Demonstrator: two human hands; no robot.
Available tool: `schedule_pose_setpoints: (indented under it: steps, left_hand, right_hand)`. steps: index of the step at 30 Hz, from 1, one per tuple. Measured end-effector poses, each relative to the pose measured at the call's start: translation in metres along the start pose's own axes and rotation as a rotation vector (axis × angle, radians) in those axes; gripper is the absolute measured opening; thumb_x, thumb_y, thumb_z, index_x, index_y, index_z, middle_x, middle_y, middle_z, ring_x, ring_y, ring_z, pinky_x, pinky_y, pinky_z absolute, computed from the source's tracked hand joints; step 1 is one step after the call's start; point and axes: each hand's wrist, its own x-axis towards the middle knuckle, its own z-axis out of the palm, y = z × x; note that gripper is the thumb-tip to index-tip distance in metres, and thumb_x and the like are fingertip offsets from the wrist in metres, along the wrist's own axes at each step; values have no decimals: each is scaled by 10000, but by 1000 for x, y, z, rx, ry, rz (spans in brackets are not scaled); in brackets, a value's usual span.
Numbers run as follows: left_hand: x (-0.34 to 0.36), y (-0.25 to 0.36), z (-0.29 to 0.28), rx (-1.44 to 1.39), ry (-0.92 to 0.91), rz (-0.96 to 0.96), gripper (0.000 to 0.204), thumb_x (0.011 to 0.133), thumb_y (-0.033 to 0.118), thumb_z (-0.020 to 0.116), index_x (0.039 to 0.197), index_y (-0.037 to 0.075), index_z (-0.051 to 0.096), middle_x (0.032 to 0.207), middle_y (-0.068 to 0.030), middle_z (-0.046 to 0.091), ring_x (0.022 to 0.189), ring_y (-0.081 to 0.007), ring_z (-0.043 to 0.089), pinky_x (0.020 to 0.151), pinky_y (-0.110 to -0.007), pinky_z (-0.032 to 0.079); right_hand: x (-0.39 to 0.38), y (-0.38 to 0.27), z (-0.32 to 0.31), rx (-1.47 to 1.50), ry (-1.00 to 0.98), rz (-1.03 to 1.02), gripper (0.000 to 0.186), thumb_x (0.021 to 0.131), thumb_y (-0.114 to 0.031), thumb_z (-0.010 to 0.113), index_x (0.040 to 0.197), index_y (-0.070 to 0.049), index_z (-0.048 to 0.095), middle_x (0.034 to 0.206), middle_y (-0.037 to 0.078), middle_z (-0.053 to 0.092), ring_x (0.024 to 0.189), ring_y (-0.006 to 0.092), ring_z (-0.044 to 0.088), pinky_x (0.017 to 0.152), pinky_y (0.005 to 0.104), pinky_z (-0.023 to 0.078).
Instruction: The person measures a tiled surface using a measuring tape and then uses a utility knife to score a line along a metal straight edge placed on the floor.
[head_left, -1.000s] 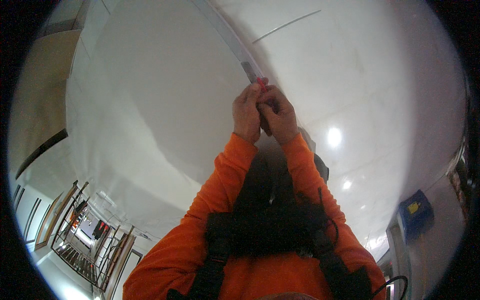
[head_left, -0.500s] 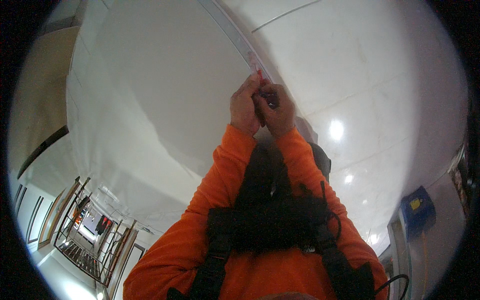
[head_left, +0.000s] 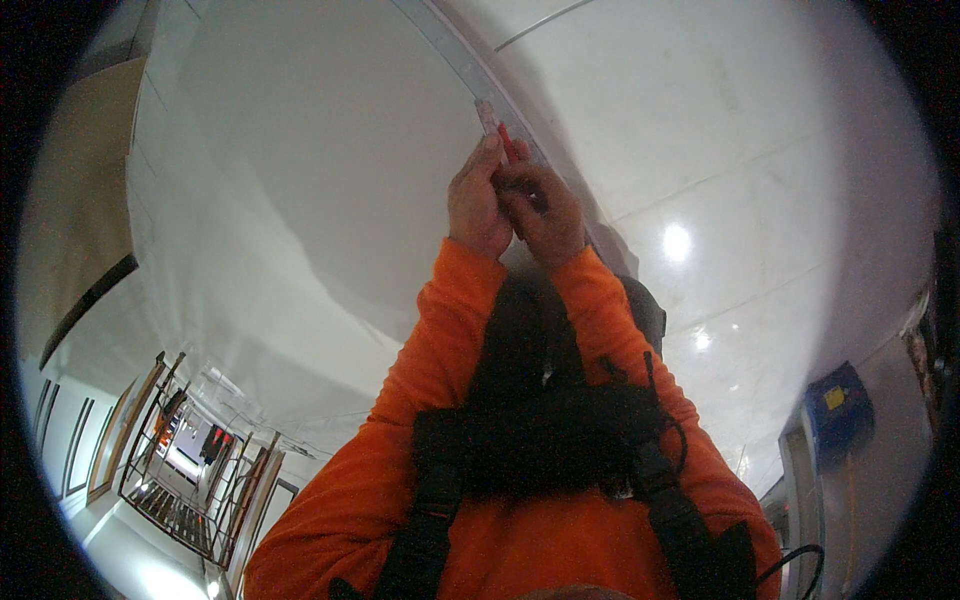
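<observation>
red slender object (head_left: 507, 143), more exposed than a second ago, projects over the grey edge band (head_left: 462, 60) from between left hand (head_left: 478, 205) and right hand (head_left: 550, 205). both curl together, individual grips cannot be told; the shift suggests repositioning mid-work

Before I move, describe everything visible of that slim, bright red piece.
The slim, bright red piece looks straight, perhaps plastic; blur hides finer parts. It slants, far end toward the picture's upper left, alongside a short pale strip; whether they join is unclear. Its near end disappears between the left hand and right hand; which one grips it is hidden. It shows against the long, flat grey band; contact there can't be told.
</observation>
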Motion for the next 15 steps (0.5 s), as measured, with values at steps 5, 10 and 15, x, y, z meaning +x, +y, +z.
schedule_pose_setpoints:
  steps: [5, 10, 15]
  left_hand:
    - [-5, -3, 11, 244, -19, 204, 297, 978, 229, 482, 1194, 31, 531, 1050, -88, 611, 945, -197, 589, 821, -341, 500]
    - [-14, -16, 26, 219, 63, 254, 335, 951, 126, 526, 1242, -40, 519, 1146, -99, 599, 1051, -179, 565, 908, -295, 463]
    - [-24, -25, 35, 406, 56, 334, 336, 936, 95, 534, 1234, -60, 535, 1118, -89, 612, 1011, -147, 572, 873, -261, 470]
  right_hand:
    - [3, -1, 6, -52, 198, -108, 249, 848, -20, 630, 1090, -3, 576, 1038, 133, 649, 911, 180, 639, 790, 307, 532]
    - [14, 6, 1, 56, 309, 119, 206, 874, -81, 631, 1010, 58, 566, 1041, 159, 656, 912, 182, 641, 795, 307, 525]
    - [10, -1, -5, 177, 308, 168, 259, 893, -192, 627, 1000, 32, 551, 940, 125, 677, 870, 191, 644, 758, 284, 517]
